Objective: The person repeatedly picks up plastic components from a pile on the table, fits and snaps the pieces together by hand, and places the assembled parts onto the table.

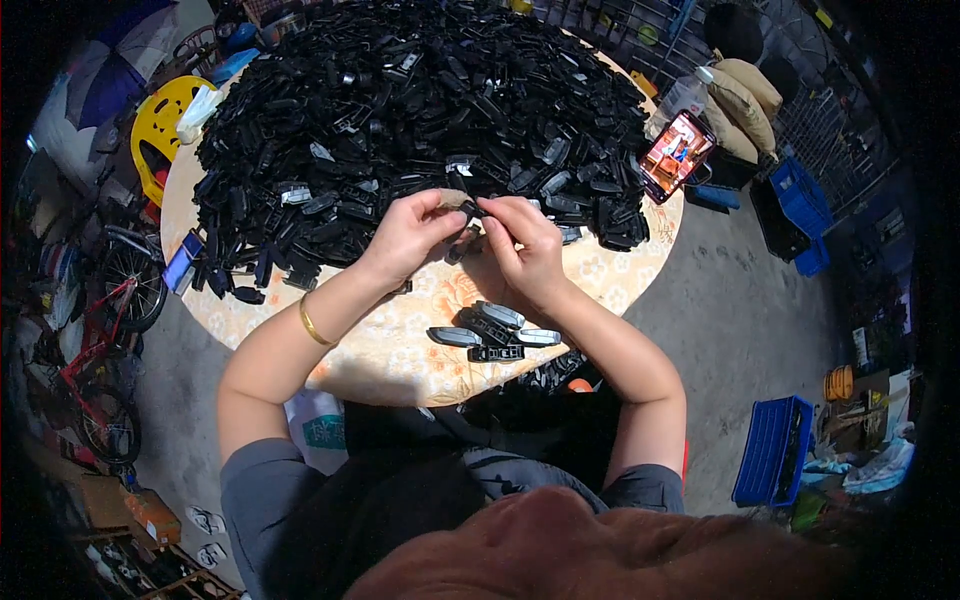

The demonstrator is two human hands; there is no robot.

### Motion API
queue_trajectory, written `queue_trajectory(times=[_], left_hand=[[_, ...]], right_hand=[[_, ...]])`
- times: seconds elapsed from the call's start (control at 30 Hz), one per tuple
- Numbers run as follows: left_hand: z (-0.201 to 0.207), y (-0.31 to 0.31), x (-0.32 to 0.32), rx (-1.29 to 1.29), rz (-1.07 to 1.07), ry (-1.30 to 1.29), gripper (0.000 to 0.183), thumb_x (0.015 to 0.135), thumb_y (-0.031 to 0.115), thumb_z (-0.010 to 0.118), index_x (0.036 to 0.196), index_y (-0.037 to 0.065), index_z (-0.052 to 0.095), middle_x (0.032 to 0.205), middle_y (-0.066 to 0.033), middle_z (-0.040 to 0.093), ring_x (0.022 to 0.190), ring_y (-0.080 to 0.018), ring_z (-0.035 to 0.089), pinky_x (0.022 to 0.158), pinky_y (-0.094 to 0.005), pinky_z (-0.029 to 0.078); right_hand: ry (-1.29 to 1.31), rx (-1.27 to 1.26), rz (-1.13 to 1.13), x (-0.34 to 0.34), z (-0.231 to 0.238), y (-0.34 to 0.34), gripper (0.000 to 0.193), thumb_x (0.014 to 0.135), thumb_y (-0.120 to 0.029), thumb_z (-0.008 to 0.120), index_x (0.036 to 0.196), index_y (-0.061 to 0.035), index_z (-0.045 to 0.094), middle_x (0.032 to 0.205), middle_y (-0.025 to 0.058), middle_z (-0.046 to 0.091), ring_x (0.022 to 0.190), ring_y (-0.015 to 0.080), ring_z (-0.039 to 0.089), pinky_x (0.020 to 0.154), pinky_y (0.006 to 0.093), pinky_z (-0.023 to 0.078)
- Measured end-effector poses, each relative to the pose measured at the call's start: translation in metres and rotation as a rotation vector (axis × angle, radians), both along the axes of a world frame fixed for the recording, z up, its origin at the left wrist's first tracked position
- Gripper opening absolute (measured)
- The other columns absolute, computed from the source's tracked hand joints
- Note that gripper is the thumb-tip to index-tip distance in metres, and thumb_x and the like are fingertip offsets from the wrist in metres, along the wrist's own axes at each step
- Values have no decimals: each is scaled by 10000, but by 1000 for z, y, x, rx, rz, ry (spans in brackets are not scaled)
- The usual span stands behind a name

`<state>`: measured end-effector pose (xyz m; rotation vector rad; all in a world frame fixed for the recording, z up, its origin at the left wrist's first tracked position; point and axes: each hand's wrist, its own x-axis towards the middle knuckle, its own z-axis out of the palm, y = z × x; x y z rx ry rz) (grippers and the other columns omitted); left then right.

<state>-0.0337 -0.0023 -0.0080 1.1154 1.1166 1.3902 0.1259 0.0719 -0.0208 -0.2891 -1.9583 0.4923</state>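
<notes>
Over the near edge of a big heap of black plastic parts [400,110], my two hands meet. Thumb and fingers of my left hand [408,235] pinch a small black plastic piece [470,210]. My right hand [525,245] grips the same piece from the other side, fingertips closed; its exact shape is partly hidden by my fingers. Below my hands, on the flowered tablecloth [390,345], lies a small group of black and grey plastic parts [490,325], several of them with silvery-grey faces.
At the table's right edge a phone [678,155] stands with its screen lit. A blue-faced flat object [182,262] leans at the left edge. Beyond are a yellow plastic seat [160,125], a bicycle [105,350], blue crates [772,452] and stuffed sacks [740,105]. More parts lie by my lap.
</notes>
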Motion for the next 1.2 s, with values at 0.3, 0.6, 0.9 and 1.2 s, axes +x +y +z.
queue_trajectory(times=[0.3, 0.6, 0.9, 1.2], left_hand=[[6, -4, -1, -3, -16, 104, 168, 853, 46, 554, 1010, -2, 592, 836, -23, 607, 715, -57, 545, 628, -180, 436], [12, -2, 8, -14, 72, -242, 199, 847, 72, 590, 1039, 17, 598, 899, -23, 626, 764, -67, 574, 666, -188, 456], [12, -2, -15, 0, -305, -249, 268, 841, 72, 600, 1092, -13, 559, 968, -78, 628, 831, -142, 611, 753, -264, 508], [30, -9, -12, 184, -68, 441, 249, 771, 56, 642, 1011, -2, 605, 846, -54, 625, 815, -161, 592, 734, -282, 489]], right_hand=[[-75, -15, 121, 2, -1, 1, 197, 809, -8, 581, 1001, 21, 616, 896, 156, 606, 707, 249, 619, 593, 289, 494], [-2, -139, 116, -2, 1, -3, 309, 824, -76, 600, 1120, 8, 564, 977, 139, 579, 776, 205, 602, 622, 271, 493], [-99, -1342, 1036, 6, 2, 4, 219, 880, -171, 575, 1026, -8, 569, 884, 49, 612, 634, 76, 539, 587, 228, 484], [-240, -462, 457, 4, -1, 17, 160, 850, -154, 571, 902, -17, 636, 807, 76, 637, 703, 194, 567, 628, 306, 462]])
